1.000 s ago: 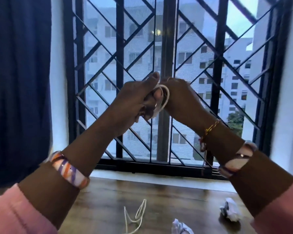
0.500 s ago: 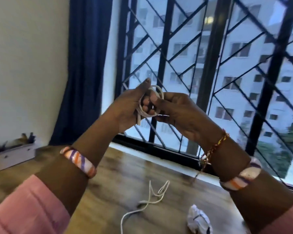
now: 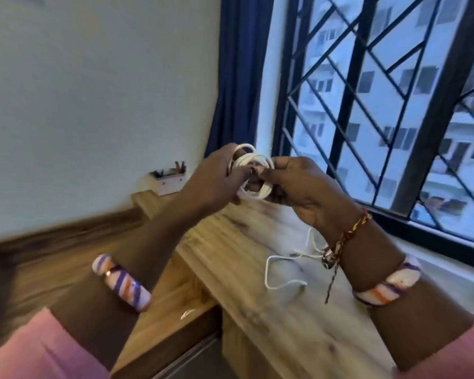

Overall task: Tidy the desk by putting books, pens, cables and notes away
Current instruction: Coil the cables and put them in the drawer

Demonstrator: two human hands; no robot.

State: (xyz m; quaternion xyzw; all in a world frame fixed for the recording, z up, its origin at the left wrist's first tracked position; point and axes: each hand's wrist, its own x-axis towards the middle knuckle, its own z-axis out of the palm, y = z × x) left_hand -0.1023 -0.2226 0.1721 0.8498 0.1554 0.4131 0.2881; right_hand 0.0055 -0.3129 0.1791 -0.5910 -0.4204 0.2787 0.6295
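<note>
A white cable (image 3: 253, 173) is wound into a small coil, held in the air above the wooden desk (image 3: 257, 305). My left hand (image 3: 214, 179) pinches the coil from the left. From the right, my right hand (image 3: 296, 184) grips the same coil, with fingers through its loops. A second white cable (image 3: 279, 269) lies loose on the desk below my right wrist, partly hidden by that wrist.
A white organiser box (image 3: 168, 179) with pens stands on a raised wooden ledge by the wall at the far left. A blue curtain (image 3: 236, 77) hangs beside the barred window (image 3: 381, 105). A lower wooden surface (image 3: 173, 305) sits left of the desk.
My view has swung left, bringing the wall and organiser box into sight and the crumpled papers out. The coil in my hands has gained loops.
</note>
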